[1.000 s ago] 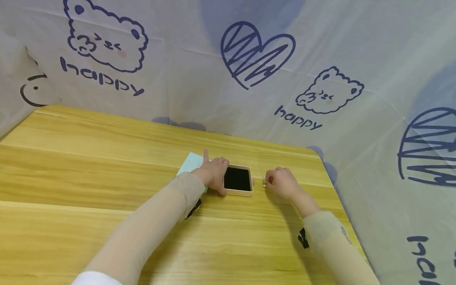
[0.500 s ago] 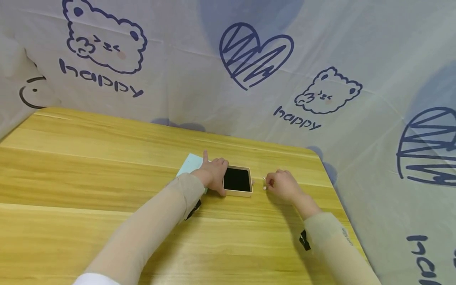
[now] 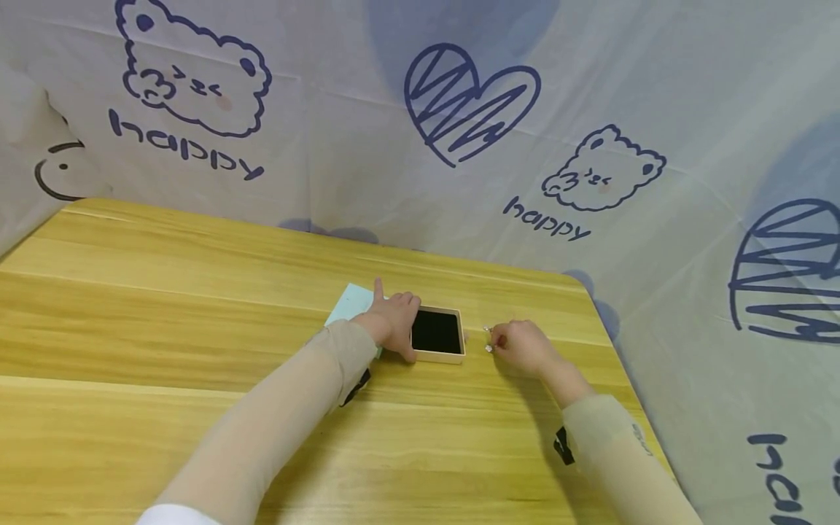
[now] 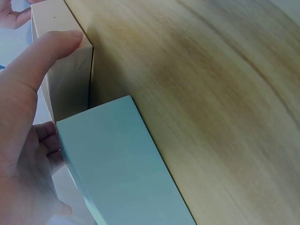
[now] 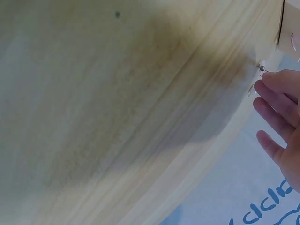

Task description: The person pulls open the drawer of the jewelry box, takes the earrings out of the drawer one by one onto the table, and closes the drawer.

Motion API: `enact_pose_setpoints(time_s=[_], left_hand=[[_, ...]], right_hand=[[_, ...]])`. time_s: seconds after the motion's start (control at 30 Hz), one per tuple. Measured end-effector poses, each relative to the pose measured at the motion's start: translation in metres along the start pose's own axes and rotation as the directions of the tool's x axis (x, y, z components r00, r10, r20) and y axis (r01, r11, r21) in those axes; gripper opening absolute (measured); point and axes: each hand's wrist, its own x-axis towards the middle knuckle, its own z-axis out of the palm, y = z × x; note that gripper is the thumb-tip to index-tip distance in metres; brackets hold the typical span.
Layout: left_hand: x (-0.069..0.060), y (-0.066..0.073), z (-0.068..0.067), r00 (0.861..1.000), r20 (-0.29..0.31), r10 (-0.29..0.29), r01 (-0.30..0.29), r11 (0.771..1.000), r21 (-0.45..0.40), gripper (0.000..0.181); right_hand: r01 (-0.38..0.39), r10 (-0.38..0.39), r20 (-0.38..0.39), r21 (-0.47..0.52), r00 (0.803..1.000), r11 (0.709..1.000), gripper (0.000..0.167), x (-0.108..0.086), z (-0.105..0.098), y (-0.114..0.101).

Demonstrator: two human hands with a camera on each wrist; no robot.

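1. Yellow wood-grain tabletop (image 3: 197, 328), centre of frame: spread left hand (image 3: 392, 321) grips the open black-lined cream box (image 3: 438, 357).
2. Right of centre, right hand (image 3: 525, 346) pinches small shiny trinkets (image 3: 488, 348), now wider apart, apparently being separated.

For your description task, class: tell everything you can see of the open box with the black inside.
The box is shallow and rectangular, pale cream and card-like outside, with a flat black insert. A small pinkish loop shows on its right end. It lies open side up on the table; the left hand grips its left end, partly hiding it, near a pale-blue box.
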Motion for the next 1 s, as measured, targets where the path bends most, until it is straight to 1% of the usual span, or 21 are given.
enact_pose_setpoints(time_s=[0.2, 0.63, 0.9, 1.0], left_hand=[[-0.0001, -0.0003, 0.0008, 1.000, 0.004, -0.002, 0.002, 1.000, 0.005, 0.096], [-0.0001, 0.0004, -0.0010, 1.000, 0.005, -0.006, 0.006, 1.000, 0.020, 0.096], [-0.0014, 0.0009, -0.0011, 1.000, 0.004, -0.004, 0.004, 1.000, 0.014, 0.095], [-0.0013, 0.0011, -0.0008, 1.000, 0.006, -0.002, 0.002, 1.000, 0.008, 0.094]], right_hand=[[0.006, -0.006, 0.017, -0.016, 1.000, 1.000, 0.005, -0.0006, 0.0013, 0.0010], [0.047, -0.047, -0.007, -0.041, 0.999, 0.998, 0.006, -0.0027, 0.0010, 0.0044], [0.013, -0.012, 0.055, -0.014, 0.998, 1.000, 0.007, -0.0024, 0.0015, 0.0054], [0.005, -0.004, 0.061, -0.011, 0.998, 1.000, 0.008, -0.0025, 0.0015, 0.0059]])
